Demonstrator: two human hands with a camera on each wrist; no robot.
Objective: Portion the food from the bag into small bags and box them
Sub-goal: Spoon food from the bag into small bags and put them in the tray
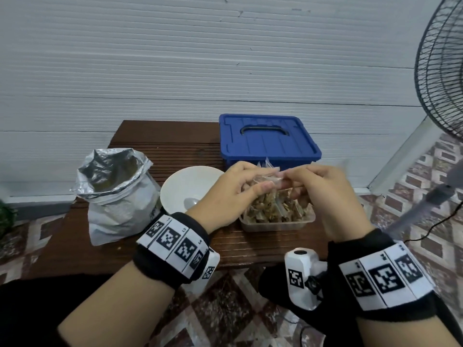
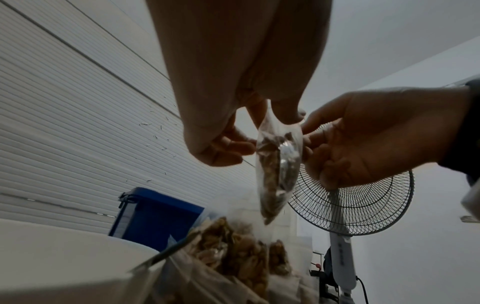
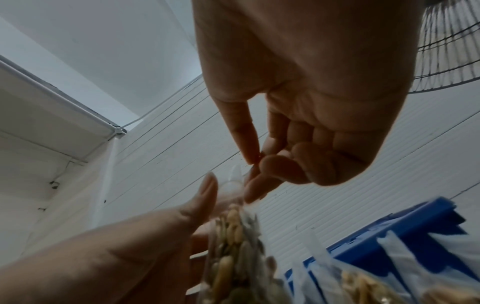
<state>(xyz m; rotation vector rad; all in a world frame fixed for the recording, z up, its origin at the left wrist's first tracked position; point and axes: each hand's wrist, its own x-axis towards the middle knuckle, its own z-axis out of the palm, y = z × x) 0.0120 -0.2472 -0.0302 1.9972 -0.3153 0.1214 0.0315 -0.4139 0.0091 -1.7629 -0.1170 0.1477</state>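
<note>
Both hands hold one small clear bag (image 2: 276,164) of brown food by its top edge, above a clear plastic box (image 1: 276,222) packed with several filled small bags. My left hand (image 1: 234,189) pinches the bag's top (image 1: 266,178) from the left. My right hand (image 1: 323,189) pinches the same edge from the right, thumb against forefinger (image 3: 249,142). The bag (image 3: 233,236) hangs down between the hands. A large silver foil bag (image 1: 117,194) stands open at the table's left. A white bowl (image 1: 183,189) with a spoon sits beside it.
A blue lidded box (image 1: 265,141) with a handle stands behind the clear box on the dark wooden table (image 1: 160,151). A standing fan (image 1: 441,78) is at the right. A white ribbed wall runs behind. Patterned floor tiles lie below.
</note>
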